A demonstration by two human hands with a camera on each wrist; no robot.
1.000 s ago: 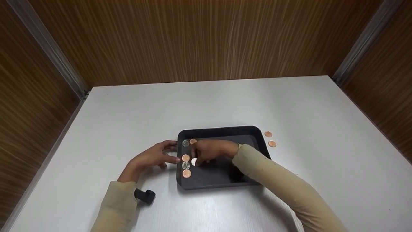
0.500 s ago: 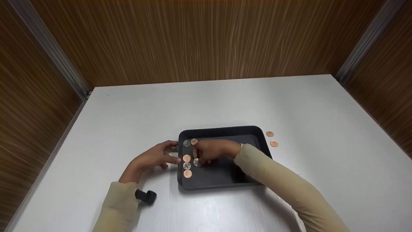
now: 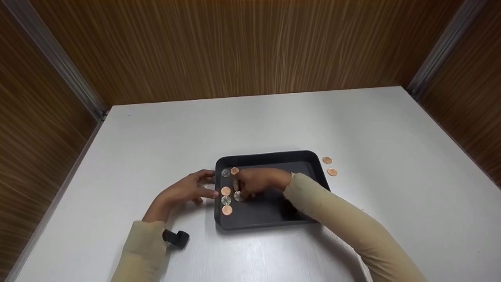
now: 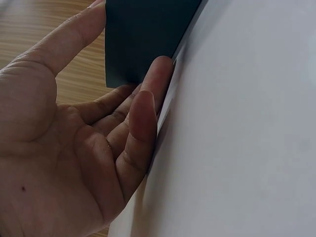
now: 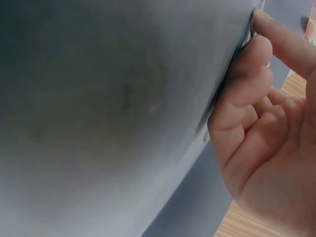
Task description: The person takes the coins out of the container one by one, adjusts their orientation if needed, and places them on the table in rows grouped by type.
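At frame centre, the right hand (image 3: 256, 183) pinches a silver coin (image 3: 238, 196) lying inside the black tray (image 3: 274, 158) on the worktop (image 3: 274, 121), while the released left hand (image 3: 186, 192) touches the tray's left wall.

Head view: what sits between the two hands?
The black tray's left wall and a column of coins along it, between left hand and right hand.

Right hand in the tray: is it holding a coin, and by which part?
The right hand has its fingertips on a silver coin lying on the tray; whether it pinches the coin cannot be told.
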